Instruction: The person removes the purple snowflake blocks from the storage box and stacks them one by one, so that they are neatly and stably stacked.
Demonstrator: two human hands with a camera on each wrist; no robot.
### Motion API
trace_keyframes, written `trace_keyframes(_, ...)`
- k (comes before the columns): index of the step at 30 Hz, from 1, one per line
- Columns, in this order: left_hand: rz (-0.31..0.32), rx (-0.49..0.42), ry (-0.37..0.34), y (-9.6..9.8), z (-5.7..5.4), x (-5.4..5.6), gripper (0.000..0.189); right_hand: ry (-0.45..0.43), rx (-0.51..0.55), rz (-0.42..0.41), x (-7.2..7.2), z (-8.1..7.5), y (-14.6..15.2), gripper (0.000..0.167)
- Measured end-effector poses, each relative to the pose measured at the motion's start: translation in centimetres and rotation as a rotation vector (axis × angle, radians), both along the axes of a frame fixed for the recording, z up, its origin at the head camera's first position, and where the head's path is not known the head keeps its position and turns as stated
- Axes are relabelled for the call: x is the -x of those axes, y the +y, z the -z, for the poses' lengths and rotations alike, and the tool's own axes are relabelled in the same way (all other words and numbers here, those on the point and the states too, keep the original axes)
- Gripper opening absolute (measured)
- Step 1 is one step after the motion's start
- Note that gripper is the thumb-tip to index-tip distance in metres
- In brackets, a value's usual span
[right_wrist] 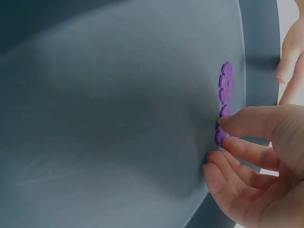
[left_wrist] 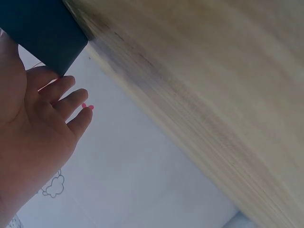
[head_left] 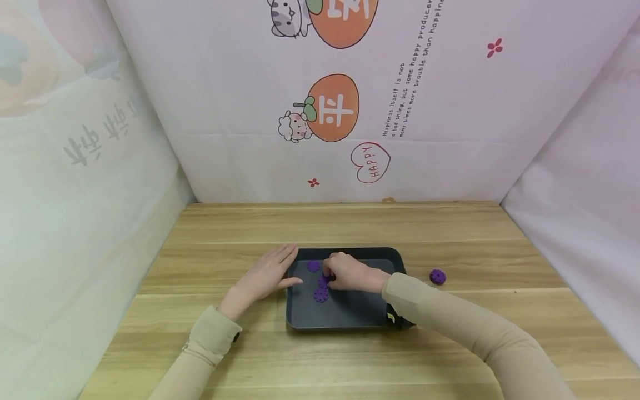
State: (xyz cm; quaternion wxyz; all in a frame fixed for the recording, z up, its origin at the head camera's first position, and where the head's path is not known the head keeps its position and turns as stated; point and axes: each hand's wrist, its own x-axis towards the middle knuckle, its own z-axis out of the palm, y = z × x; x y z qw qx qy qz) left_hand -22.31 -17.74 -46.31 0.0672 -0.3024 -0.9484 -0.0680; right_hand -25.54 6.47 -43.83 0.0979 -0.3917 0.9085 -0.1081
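My right hand (head_left: 346, 271) reaches into a dark grey tray (head_left: 345, 321), thumb and index finger pinching a purple notched plastic disc (right_wrist: 221, 132) that lies on the tray floor. Directly beside it, edge to edge in the right wrist view, is a second purple disc (right_wrist: 227, 83), and in the head view another disc (head_left: 313, 266) sits closer to the tray's back wall. Against the tray's left side rests my left hand (head_left: 267, 273), fingers straight and thumb reaching over the rim. The left wrist view shows the fingertips of this hand (left_wrist: 42, 107) at the tray's corner.
To the right of the tray, a small stack of purple discs (head_left: 438, 276) sits on the wooden table (head_left: 320, 361). A black object with a yellow mark (head_left: 398, 320) is at the tray's front right corner, partly behind the right sleeve. White printed cloth (head_left: 240, 111) hangs around the table.
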Motion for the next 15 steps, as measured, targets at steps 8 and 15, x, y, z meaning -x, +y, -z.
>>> trace_keyframes(8, -0.009, 0.002, -0.017, 0.05, -0.31, -0.18, 0.08, -0.006, 0.024, -0.012, 0.2, 0.15, -0.07, 0.01)
trace_keyframes(15, -0.013, 0.007, -0.019, 0.06, -0.31, -0.19, 0.08, -0.031, 0.064, -0.004, 0.31, 0.06, 0.16, 0.011)
